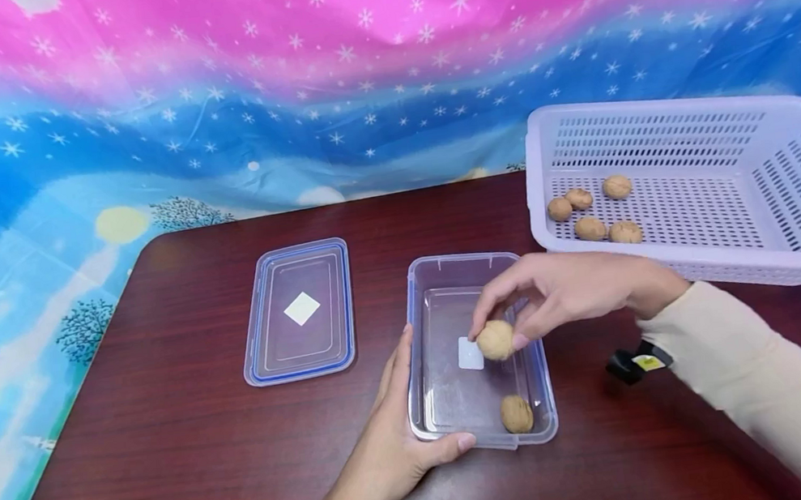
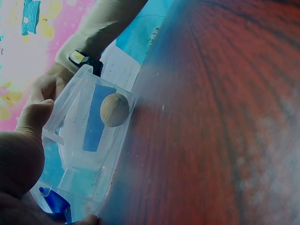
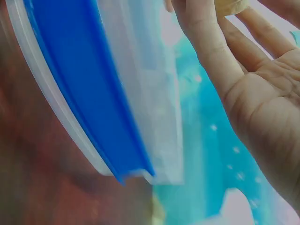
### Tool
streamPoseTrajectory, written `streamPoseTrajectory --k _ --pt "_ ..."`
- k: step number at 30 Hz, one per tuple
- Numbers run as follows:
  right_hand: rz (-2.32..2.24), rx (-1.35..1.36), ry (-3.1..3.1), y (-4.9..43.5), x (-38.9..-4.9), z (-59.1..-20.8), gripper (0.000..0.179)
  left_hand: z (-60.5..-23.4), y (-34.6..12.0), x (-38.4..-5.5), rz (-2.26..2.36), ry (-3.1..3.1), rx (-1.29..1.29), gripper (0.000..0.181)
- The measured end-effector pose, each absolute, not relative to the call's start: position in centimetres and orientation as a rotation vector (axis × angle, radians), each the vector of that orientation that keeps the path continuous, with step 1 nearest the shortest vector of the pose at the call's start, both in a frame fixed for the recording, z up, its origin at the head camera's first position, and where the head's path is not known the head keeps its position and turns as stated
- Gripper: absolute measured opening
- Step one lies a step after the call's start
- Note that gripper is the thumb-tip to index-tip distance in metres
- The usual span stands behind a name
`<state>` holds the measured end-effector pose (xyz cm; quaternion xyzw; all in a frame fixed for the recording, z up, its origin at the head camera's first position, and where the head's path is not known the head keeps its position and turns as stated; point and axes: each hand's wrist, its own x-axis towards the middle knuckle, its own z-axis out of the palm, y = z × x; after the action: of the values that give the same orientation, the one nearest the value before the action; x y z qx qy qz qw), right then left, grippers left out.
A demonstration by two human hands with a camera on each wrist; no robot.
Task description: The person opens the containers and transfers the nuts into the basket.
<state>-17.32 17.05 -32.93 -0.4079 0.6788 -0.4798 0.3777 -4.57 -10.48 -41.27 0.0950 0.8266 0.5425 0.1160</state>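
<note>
A clear plastic food container [image 1: 454, 407] stands uncovered on the table. My left hand [image 1: 398, 438] grips its near left corner, thumb over the front rim and fingers along the left wall. My right hand [image 1: 559, 294] pinches a walnut [image 1: 496, 341] between thumb and fingertips above the container. Another walnut [image 1: 516, 414] lies inside at the near right corner, and the left wrist view shows this walnut [image 2: 115, 110] through the clear wall. In the right wrist view the right hand [image 3: 253, 70] holds the walnut [image 3: 230, 6] at the top edge, mostly cut off.
A lilac slotted basket [image 1: 739, 263] with several walnuts [image 1: 591, 228] stands at the back right, behind the right hand. A clear lid [image 1: 279, 352] with a blue seal lies flat to the left of the container. A snowflake-patterned cloth [image 1: 325, 87] hangs behind the dark red table [image 1: 171, 437].
</note>
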Motion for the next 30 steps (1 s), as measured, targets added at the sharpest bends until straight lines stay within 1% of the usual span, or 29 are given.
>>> streamPoseTrajectory --k 5,9,13,18,23,26,30 --pt "-1.261 -1.087 1.845 19.8 -17.7 -31.3 0.035 -41.3 -10.5 -4.5 1.594 2.413 0.270 0.136" --pt "-1.252 -1.018 2.093 22.1 -17.9 -29.9 0.037 -41.3 -10.5 -4.5 1.599 2.404 0.262 0.136" --pt "-1.263 -0.808 2.364 24.2 -18.2 -29.1 0.037 -41.3 -10.5 -4.5 1.597 2.408 0.256 0.136" --pt "-1.380 -0.510 2.500 26.5 -19.3 -29.2 0.039 -41.3 -10.5 -4.4 1.594 2.411 0.250 0.136" --pt "-1.501 -0.244 2.490 28.8 -20.7 -29.8 0.041 -41.3 -10.5 -4.4 1.592 2.415 0.246 0.136" --pt "-1.562 -0.139 2.434 29.9 -21.4 -30.3 0.045 -41.3 -10.5 -4.4 1.594 2.413 0.247 0.136" --pt "-1.638 -0.014 2.347 31.1 -22.3 -31.0 0.042 -41.3 -10.5 -4.4 1.595 2.413 0.251 0.136"
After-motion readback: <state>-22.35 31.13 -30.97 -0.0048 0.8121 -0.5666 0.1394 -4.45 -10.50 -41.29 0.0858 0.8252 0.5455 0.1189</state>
